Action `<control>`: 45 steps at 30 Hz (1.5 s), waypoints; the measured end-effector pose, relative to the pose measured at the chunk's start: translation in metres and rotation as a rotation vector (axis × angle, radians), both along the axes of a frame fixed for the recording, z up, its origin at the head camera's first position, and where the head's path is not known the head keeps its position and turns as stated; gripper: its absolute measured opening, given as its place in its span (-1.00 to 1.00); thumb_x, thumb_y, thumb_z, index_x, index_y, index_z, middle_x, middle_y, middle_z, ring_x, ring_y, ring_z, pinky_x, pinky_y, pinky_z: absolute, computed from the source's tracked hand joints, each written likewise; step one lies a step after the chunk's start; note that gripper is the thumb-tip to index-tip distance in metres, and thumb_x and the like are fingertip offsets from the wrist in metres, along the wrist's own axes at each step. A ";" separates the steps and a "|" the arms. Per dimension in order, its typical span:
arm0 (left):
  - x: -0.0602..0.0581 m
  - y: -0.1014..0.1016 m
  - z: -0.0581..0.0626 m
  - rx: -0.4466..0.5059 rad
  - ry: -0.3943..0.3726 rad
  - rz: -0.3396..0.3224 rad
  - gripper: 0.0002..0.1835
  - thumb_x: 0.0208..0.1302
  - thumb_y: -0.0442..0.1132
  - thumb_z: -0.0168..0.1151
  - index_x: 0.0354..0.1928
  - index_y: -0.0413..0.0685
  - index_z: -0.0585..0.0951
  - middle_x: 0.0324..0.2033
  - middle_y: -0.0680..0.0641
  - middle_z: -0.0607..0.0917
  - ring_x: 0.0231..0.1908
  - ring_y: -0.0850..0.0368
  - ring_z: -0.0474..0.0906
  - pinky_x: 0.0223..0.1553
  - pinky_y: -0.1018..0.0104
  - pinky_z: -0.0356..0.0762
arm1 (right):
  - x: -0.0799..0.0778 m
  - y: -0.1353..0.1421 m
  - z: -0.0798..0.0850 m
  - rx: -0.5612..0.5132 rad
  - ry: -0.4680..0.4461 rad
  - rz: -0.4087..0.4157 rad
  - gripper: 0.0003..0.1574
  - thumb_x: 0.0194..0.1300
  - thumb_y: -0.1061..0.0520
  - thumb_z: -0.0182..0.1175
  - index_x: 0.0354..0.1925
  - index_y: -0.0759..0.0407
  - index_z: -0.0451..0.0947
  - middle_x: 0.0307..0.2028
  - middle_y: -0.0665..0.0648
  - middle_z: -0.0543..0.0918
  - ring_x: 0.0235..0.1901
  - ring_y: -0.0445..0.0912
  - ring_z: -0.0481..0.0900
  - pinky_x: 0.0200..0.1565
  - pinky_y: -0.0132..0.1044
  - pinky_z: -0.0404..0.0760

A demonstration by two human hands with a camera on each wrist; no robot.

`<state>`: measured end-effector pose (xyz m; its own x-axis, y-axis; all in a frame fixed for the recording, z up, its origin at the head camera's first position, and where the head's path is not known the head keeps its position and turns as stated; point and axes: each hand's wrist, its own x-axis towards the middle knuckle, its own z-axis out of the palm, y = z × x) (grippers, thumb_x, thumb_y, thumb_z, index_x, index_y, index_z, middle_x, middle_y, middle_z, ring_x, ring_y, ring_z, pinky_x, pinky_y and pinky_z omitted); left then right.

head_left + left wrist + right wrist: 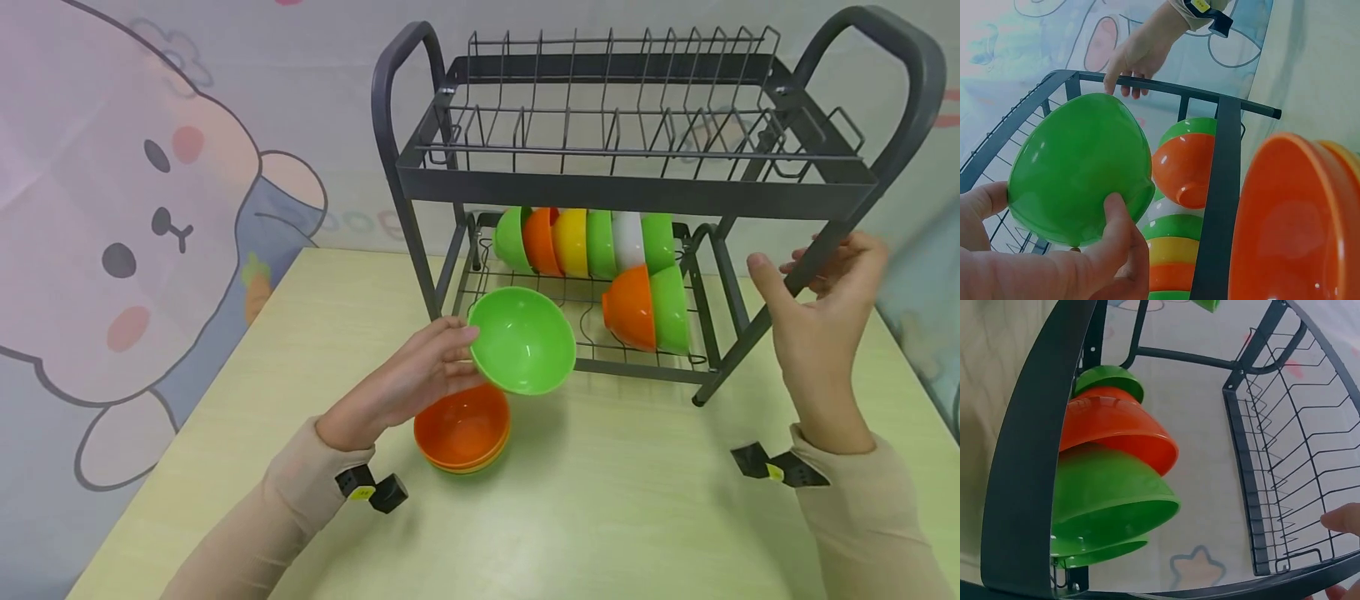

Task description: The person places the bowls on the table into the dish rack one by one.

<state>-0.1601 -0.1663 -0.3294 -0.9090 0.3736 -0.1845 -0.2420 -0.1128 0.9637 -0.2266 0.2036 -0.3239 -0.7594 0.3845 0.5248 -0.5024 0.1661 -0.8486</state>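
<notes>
In the head view my left hand (420,371) pinches a green bowl (522,342) by its rim. The bowl is tilted with its inside facing the camera, and the left wrist view shows its outside. Just below it on the table stands a small stack of bowls (462,427), an orange one on top. My right hand (828,317) grips the right front leg of a dark two-tier dish rack (637,190), thumb and fingers around it. On the lower tier, several green, orange, yellow and white bowls (572,242) stand on edge in a back row. Nearer are an orange bowl (628,308) and a green bowl (671,310).
The rack's upper tier (645,154) is a wire basket with curved side handles. Its lower front rail (637,369) sits close above the light wooden table (585,517). Behind hangs a cloth (187,208) with a cartoon animal print.
</notes>
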 end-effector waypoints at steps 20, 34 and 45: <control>-0.021 0.012 0.010 -0.066 0.013 0.008 -0.49 0.51 -0.17 -0.03 0.29 -0.29 0.08 0.11 -0.29 0.35 -0.05 -0.07 0.56 0.17 0.08 0.53 | -0.010 -0.008 -0.006 -0.349 0.118 0.409 -0.45 0.59 -0.03 -0.08 -0.39 0.40 0.44 -0.62 0.23 0.45 -0.77 -0.10 0.16 -0.70 -0.40 0.22; -0.043 0.022 0.007 -0.158 0.027 -0.023 -0.49 0.53 -0.13 0.02 0.28 -0.23 0.07 0.16 -0.33 0.34 0.13 -0.21 0.53 0.21 0.12 0.49 | -0.012 -0.010 -0.007 -0.382 0.134 0.396 -0.36 0.61 -0.08 -0.16 -0.57 0.26 0.18 -0.72 0.10 0.20 -0.78 -0.16 0.07 -0.73 -0.40 0.05; -0.056 0.030 0.008 -0.181 0.038 -0.061 -0.50 0.53 -0.12 0.04 0.26 -0.22 0.09 0.23 -0.27 0.29 0.19 -0.18 0.51 0.18 0.19 0.51 | -0.015 -0.012 -0.010 -0.429 0.155 0.396 -0.34 0.61 -0.07 -0.13 -0.60 0.27 0.12 -0.76 0.08 0.16 -0.80 -0.17 0.05 -0.73 -0.36 -0.05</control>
<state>-0.2156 -0.1367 -0.3210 -0.8931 0.3924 -0.2199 -0.2065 0.0766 0.9754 -0.2420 0.1921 -0.3342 -0.8150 0.2902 0.5016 -0.5794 -0.3996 -0.7103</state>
